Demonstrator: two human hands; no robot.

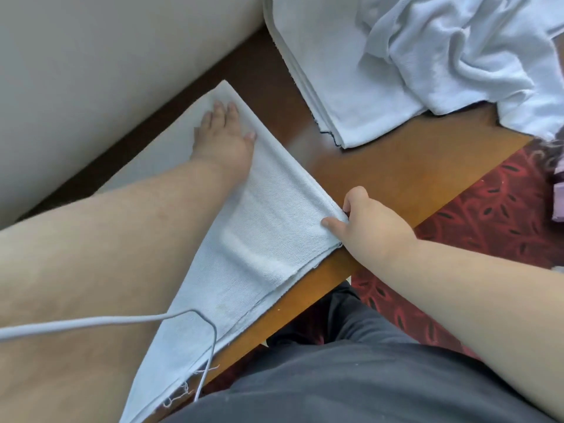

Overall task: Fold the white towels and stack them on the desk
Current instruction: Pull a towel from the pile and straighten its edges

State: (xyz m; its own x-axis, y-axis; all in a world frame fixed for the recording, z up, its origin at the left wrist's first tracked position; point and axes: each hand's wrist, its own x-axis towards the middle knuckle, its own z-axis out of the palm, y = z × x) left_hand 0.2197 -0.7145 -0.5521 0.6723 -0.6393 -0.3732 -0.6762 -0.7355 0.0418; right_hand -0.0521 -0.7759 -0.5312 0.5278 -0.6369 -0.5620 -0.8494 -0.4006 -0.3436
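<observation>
You are mid-fold on one white towel (pixel 268 227), which lies in a long strip along the near edge of the bench (pixel 381 175). Your left hand (pixel 224 138) lies flat on its far end, fingers straight. Your right hand (pixel 366 221) pinches the layered edge at the bench's rim. Next, likely carry that edge across to your left hand, then add it to the folded stack (pixel 329 87) beside the crumpled towels (pixel 457 56).

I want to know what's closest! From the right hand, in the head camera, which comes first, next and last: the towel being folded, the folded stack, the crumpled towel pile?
From the right hand:
1. Towel being folded: pinched at its edge, near desk corner.
2. Folded stack: farther back, mid-desk.
3. Crumpled towel pile: far right, lying partly on the stack.
</observation>
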